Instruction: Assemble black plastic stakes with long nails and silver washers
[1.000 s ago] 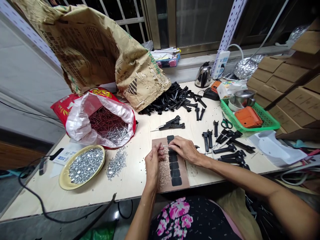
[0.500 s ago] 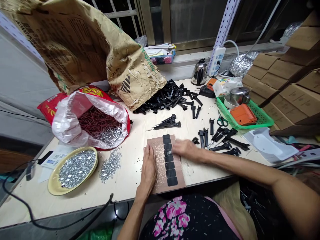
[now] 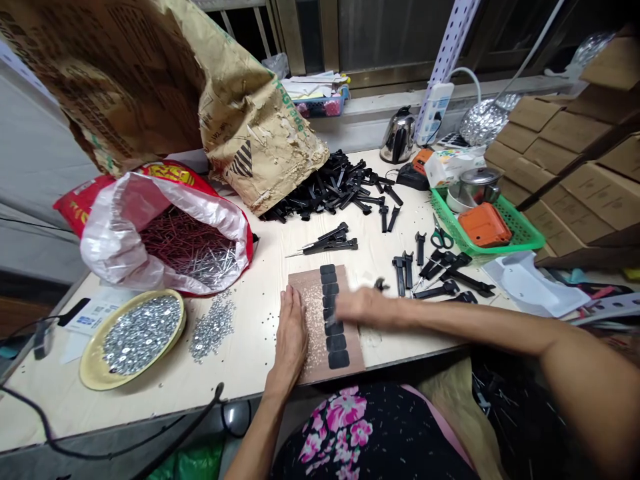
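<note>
A brown board (image 3: pixel 313 333) lies at the table's front edge with a column of black pads (image 3: pixel 333 313) and a scatter of tiny bits on it. My left hand (image 3: pixel 291 333) lies flat and open on the board's left edge. My right hand (image 3: pixel 361 308) is over the black pads, blurred by motion, so its fingers do not show clearly. A yellow plate of silver washers (image 3: pixel 131 337) sits at the front left, with a loose heap of washers (image 3: pixel 213 327) beside it. A red and white bag of nails (image 3: pixel 170 240) lies behind them.
A big torn paper sack (image 3: pixel 165 87) stands at the back left, spilling black plastic parts (image 3: pixel 335 190). More black parts (image 3: pixel 440 273) lie to the right. A green basket (image 3: pixel 527 237) holds an orange box, a pot and scissors. Cardboard boxes (image 3: pixel 590 180) stack up at far right. A kettle (image 3: pixel 397 137) stands behind.
My left hand has dropped from a pinch near the right hand to lie flat on the board. My right hand slid down along the black pads. The view shifted slightly.
</note>
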Demonstrator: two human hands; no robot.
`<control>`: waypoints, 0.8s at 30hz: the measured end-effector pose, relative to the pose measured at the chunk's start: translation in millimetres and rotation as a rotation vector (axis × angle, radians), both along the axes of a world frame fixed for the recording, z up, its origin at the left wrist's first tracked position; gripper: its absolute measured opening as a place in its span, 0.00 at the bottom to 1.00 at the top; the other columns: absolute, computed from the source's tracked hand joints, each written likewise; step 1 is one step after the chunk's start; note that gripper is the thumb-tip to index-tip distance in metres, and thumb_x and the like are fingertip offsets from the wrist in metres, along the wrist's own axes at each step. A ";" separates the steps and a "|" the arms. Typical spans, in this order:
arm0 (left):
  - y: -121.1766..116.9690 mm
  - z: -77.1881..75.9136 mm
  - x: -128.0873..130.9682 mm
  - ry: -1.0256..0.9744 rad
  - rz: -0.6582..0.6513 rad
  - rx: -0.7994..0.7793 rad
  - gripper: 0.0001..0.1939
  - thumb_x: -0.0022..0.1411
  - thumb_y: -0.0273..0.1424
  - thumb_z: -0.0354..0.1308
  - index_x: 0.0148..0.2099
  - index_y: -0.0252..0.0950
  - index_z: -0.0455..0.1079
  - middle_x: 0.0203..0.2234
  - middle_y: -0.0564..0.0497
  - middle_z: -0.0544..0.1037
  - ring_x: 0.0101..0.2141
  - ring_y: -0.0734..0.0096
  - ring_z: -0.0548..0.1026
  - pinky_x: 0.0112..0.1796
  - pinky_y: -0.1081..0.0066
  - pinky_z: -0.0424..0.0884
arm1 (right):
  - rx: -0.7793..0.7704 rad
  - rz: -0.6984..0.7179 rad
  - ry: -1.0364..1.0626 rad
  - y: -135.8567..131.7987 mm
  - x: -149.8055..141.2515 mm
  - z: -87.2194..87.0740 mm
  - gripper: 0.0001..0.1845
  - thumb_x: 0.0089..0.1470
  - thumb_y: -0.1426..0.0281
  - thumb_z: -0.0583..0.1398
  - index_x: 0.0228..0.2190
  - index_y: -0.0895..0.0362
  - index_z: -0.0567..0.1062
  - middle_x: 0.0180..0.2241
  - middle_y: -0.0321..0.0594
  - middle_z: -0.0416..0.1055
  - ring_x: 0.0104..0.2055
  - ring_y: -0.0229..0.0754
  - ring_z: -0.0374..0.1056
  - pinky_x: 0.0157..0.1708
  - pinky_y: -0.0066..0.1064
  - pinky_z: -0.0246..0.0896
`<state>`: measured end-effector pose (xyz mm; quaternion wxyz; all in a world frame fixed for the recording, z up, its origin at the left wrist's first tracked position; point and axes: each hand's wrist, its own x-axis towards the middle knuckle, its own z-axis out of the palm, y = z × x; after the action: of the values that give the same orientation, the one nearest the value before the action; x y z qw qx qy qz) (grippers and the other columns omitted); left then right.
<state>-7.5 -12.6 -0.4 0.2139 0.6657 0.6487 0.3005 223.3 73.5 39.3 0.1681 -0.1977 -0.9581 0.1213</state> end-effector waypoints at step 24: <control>-0.3 0.7 3.1 -0.127 0.045 0.021 0.27 0.66 0.37 0.43 0.66 0.37 0.50 0.65 0.45 0.49 0.64 0.60 0.45 0.62 0.55 0.43 | 0.035 0.013 -0.100 -60.1 -14.4 4.3 0.13 0.62 0.75 0.48 0.29 0.58 0.68 0.30 0.37 0.65 0.32 0.36 0.58 0.21 0.26 0.43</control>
<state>-4.4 -12.9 0.3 0.2408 0.6330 0.6453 0.3536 208.9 13.4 43.6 0.1224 -0.1943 -0.9686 0.0958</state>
